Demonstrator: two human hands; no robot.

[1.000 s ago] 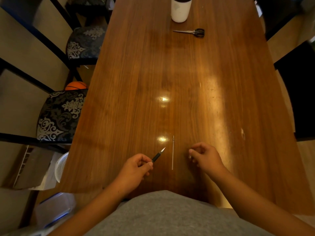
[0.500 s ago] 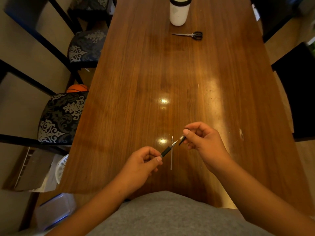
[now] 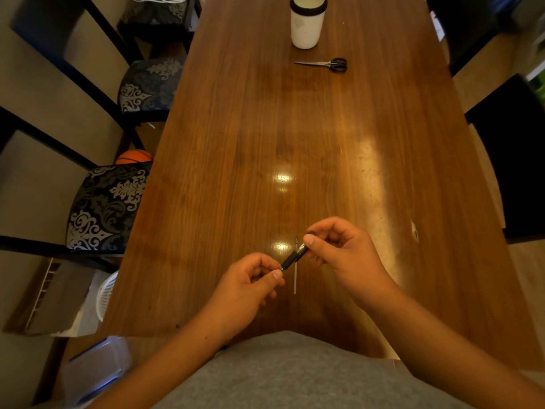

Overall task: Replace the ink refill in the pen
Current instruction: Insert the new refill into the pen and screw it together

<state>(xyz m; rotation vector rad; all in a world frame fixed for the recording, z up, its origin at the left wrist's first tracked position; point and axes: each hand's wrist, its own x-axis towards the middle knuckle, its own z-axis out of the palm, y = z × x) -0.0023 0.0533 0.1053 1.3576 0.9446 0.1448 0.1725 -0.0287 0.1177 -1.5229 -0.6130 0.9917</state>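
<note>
A short black pen (image 3: 293,255) with a silvery band is held slanted a little above the wooden table (image 3: 295,128), near its front edge. My left hand (image 3: 250,283) pinches its lower left end between thumb and fingers. My right hand (image 3: 343,252) grips its upper right end the same way. Under the pen a thin pale ink refill (image 3: 295,276) lies on the table, pointing away from me; the pen crosses over its middle part.
Black-handled scissors (image 3: 327,64) and a white cup with a dark rim (image 3: 306,22) stand far up the table. Patterned chairs (image 3: 109,202) line the left side with an orange ball (image 3: 134,156) behind one. A dark chair (image 3: 513,160) is on the right.
Both hands rose from the table and came together. The pen part in my left hand and the part in my right hand have met and now form one piece. The refill stayed put.
</note>
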